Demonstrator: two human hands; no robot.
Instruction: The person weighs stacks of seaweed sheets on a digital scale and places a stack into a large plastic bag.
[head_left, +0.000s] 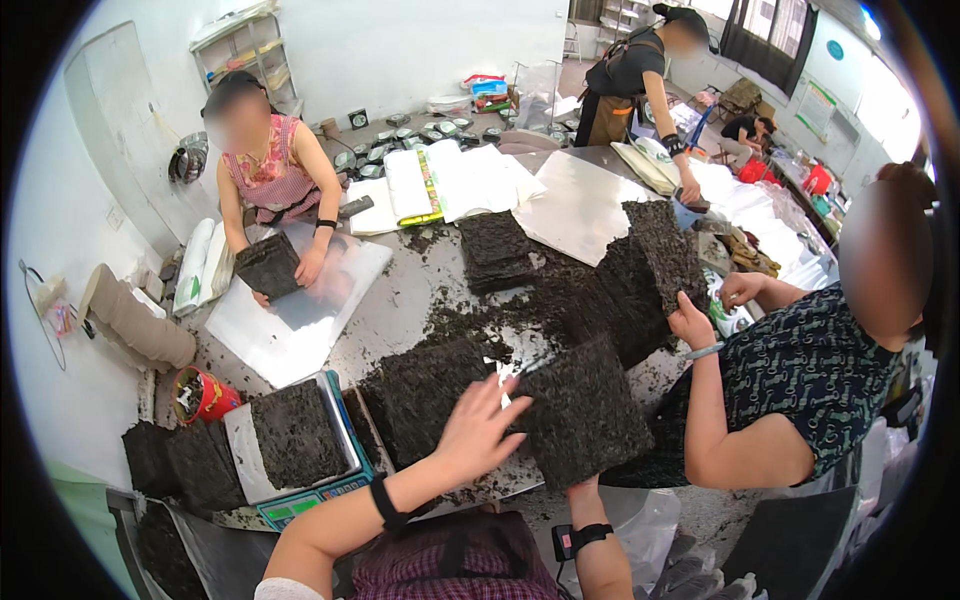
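Observation:
My right hand (582, 486) comes from below and grips the lower edge of a dark, square seaweed sheet or thin stack (589, 416); its fingers are mostly hidden under it. My left hand (480, 431), fingers spread, hovers at the sheet's left edge, holding nothing; whether it touches cannot be told. A stack of seaweed sheets (431, 390) lies on the metal table just beyond my left hand. Left of that, a digital scale (319, 495) bears more seaweed sheets (296, 435). Dark seaweed crumbs lie scattered around the stacks.
A red bucket (204, 397) stands left beyond the scale. Across the table, a person (274, 172) holds seaweed over a shiny metal sheet (300, 330). Close at my right, another person (780, 390) holds up a seaweed sheet (667, 247). A third person (626, 75) leans over the far end.

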